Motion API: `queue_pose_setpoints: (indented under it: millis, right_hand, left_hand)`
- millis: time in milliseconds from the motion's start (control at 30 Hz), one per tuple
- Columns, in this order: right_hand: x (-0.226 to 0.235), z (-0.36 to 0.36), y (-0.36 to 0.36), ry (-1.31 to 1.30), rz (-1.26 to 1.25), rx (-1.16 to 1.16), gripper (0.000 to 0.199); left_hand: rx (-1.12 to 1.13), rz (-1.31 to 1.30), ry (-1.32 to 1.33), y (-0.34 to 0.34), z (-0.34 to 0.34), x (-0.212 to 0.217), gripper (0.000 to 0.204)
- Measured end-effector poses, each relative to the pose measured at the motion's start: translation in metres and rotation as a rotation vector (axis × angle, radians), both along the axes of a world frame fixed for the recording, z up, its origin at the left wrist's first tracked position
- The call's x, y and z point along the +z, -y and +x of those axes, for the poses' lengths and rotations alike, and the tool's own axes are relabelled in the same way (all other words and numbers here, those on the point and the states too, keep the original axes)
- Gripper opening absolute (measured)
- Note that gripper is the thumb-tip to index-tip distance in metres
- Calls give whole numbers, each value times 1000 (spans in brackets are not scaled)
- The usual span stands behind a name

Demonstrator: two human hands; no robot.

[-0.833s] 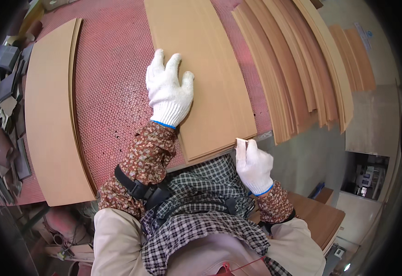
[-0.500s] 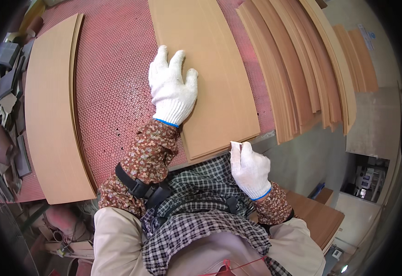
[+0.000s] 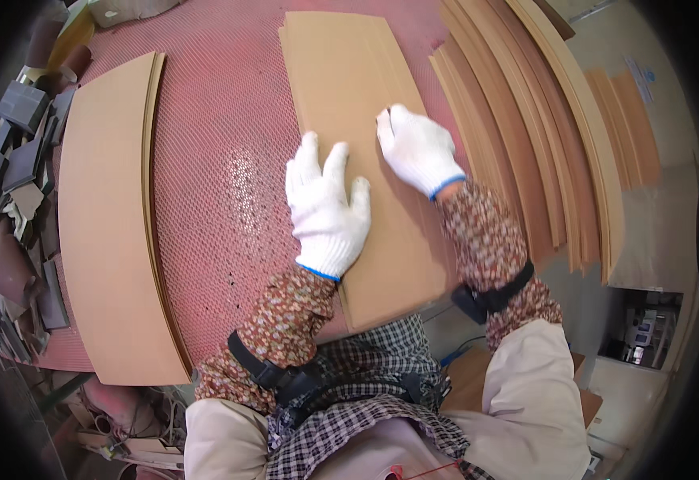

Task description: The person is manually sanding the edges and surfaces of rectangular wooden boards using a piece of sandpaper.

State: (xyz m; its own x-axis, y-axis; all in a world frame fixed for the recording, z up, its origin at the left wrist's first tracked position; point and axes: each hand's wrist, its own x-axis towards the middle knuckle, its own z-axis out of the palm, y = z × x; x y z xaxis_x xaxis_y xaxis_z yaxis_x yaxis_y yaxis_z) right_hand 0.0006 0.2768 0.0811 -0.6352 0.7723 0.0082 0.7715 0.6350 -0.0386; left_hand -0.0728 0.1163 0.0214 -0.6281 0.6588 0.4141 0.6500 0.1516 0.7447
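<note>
A stack of long tan wood panels (image 3: 357, 76) lies on the red mesh-textured tabletop in front of me. My left hand (image 3: 325, 204), in a white knit glove, lies on the stack's left edge with its fingers spread. Farther up the stack and to the right, my right hand (image 3: 416, 148), gloved the same way, is closed with its fingertips against the top panel's surface. Something small and dark shows at those fingertips; its kind is too hidden to tell.
Another panel stack (image 3: 113, 224) lies to the left, beside a heap of grey scraps (image 3: 25, 200). Several long wood strips (image 3: 525, 120) stand in a row at the right. The red table (image 3: 205, 160) ends close to my body. Below right is a brown board (image 3: 469, 384).
My right hand has moved from the stack's near right corner up onto the top panel. The view has shifted; the left hand still rests on the left edge, fingers spread.
</note>
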Motion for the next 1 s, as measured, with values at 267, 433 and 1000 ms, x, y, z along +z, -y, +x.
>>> queue_pose_setpoints:
  millis: [267,433,1000]
  right_hand:
    - [8,-53,-95,3,-49,-41,43]
    - [15,-79,-135,70,-96,-68,46]
    - [56,-98,-155,20,8,-65,48]
  left_hand:
    - [-74,-48,84,34,47,18,57]
    - [-120,-54,98,56,55,36,62]
    - [-110,45,54,-1,11,45,61]
